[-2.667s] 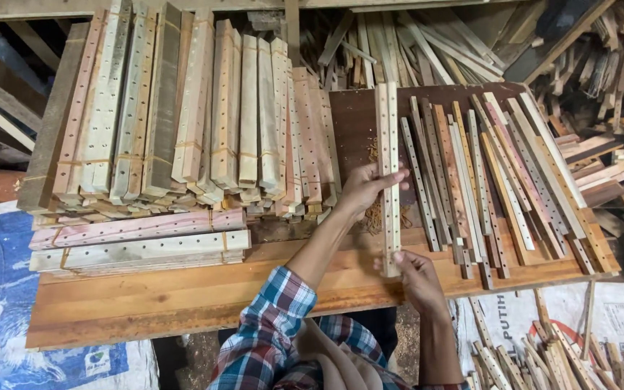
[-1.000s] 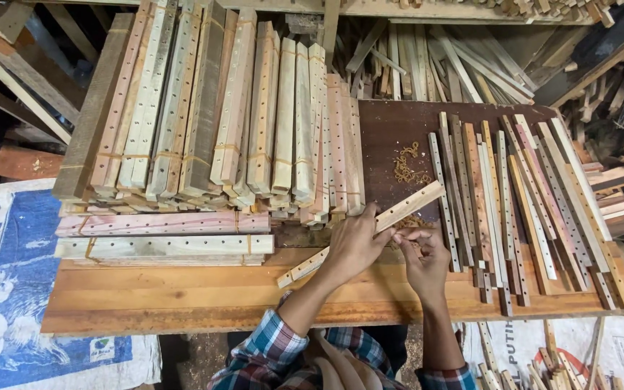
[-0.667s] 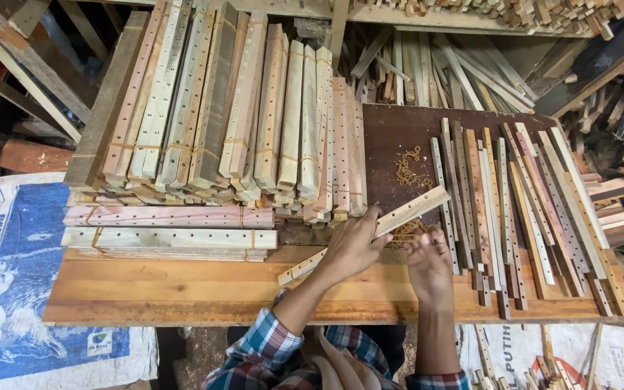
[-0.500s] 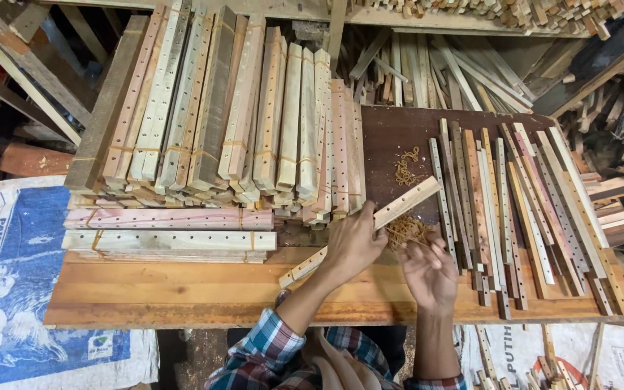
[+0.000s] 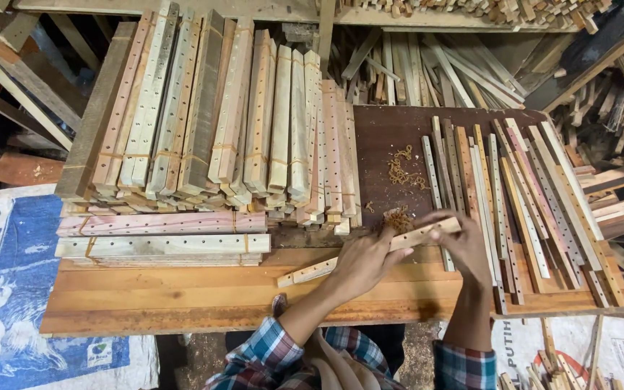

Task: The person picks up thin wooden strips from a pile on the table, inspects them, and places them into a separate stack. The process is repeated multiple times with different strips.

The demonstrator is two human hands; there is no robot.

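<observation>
Both hands grip one drilled wooden slat (image 5: 370, 253) lying slantwise near the front edge of the workbench (image 5: 182, 296): the left hand (image 5: 362, 261) closed over its middle, the right hand (image 5: 456, 242) pinching its upper end. Bundles of drilled slats (image 5: 232, 123) bound with bands fill the bench's left and rear, loose thin slats (image 5: 521, 195) crowd its right side, and wood shavings (image 5: 402, 173) lie on the dark board (image 5: 391, 133) between.

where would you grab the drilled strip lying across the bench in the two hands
Grip the wooden strip on its long narrow edges near the middle, coming from above. It lies flat and slanted; its left end is free, and the left hand and right hand already cover the rest.
</observation>
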